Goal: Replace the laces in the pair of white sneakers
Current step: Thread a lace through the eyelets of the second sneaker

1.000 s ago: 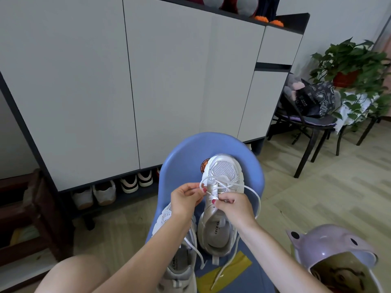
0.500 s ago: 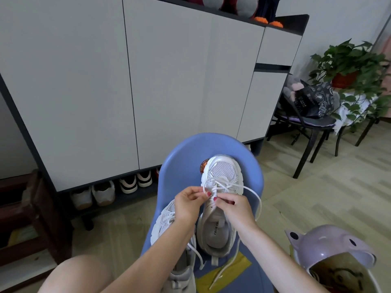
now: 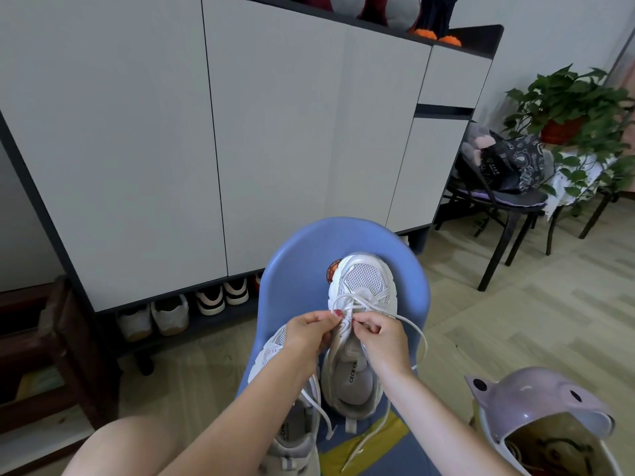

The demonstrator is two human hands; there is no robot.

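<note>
Two white sneakers point(image 3: 357, 324) lie on a blue chair point(image 3: 302, 269). Left hand point(image 3: 309, 333) and right hand point(image 3: 379, 334) each pinch the white lace point(image 3: 417, 333) over the far sneaker's eyelets, fingers curled tight in a grip.

There was a single view, a wide-angle camera worn on the person's head. It looked forward and steeply down over both forearms onto a blue chair point(image 3: 302, 269) close below, whose seat filled the lower middle of the frame and whose back edge curved away from the lens. Farther off it faced a grey cabinet point(image 3: 275, 132) across the upper half, its straight lines bowed by the lens. With no second view, nothing was shared.
</note>
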